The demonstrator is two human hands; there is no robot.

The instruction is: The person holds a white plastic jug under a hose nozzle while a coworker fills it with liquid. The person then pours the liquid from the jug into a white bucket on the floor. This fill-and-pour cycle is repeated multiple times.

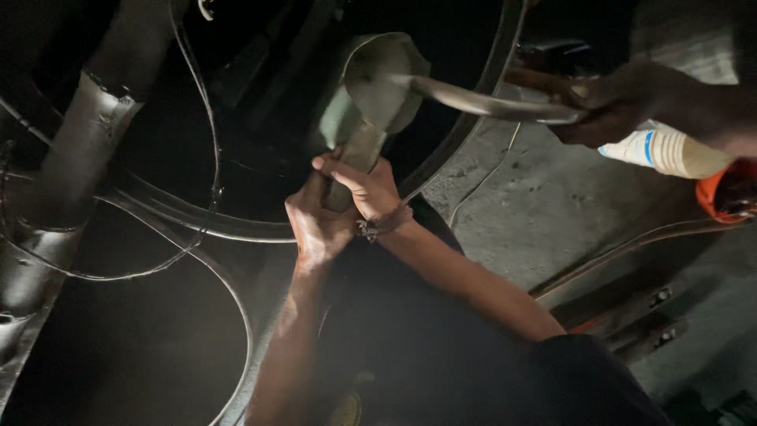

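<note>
Both hands' grip (339, 205) clasps the grey-green curved metal piece (378, 83).

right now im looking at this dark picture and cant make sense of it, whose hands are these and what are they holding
The picture comes from a camera worn on a person's head, looking down at their own arms. Both of the person's hands are clasped together around the handle of a large metal ladle: the left hand sits lower, the right hand wraps over it, with a band at the wrist.

From the upper right comes another person's hand, holding a flat metal blade whose tip reaches into the ladle's bowl. Behind that arm lies a white wrapped bundle.

The ladle is held over a big dark round vessel; what is inside is too dark to tell. A dented metal pipe runs down the left side, with thin wires hanging near it, and the floor is rough concrete.
</note>
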